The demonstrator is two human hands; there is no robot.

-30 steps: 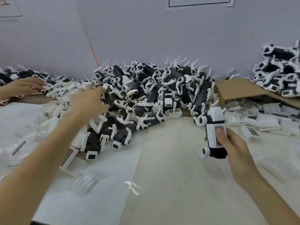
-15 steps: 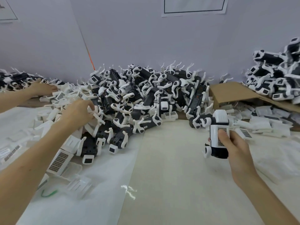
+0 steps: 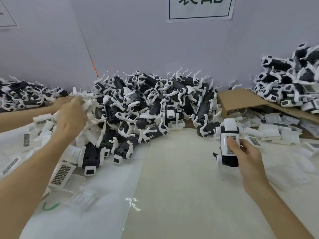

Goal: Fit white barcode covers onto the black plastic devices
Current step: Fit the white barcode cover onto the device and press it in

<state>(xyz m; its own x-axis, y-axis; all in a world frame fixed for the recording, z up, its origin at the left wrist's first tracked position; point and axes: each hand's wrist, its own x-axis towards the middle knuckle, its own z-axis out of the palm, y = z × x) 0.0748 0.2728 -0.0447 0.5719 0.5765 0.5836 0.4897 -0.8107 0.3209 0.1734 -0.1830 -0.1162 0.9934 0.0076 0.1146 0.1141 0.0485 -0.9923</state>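
My right hand (image 3: 248,157) grips a black device (image 3: 230,159) upright above the table, right of centre. A white barcode cover (image 3: 228,144) sits on its front, and my thumb presses on the cover's grid label. My left hand (image 3: 70,118) is blurred at the left edge of the big pile of black-and-white devices (image 3: 148,107). Its fingers curl around a blurred white plastic piece (image 3: 86,104). Loose white barcode covers (image 3: 60,175) lie under and around my left forearm.
Another person's arm (image 3: 20,116) reaches in from the left toward the same pile. A cardboard box (image 3: 241,99) lies at the back right with more white covers (image 3: 272,128) spilled before it. A second stack of devices (image 3: 293,80) rises at the far right.
My left hand has lifted from the pile's edge and now blurs with a white piece in its fingers. My right hand keeps holding the covered device in about the same place.
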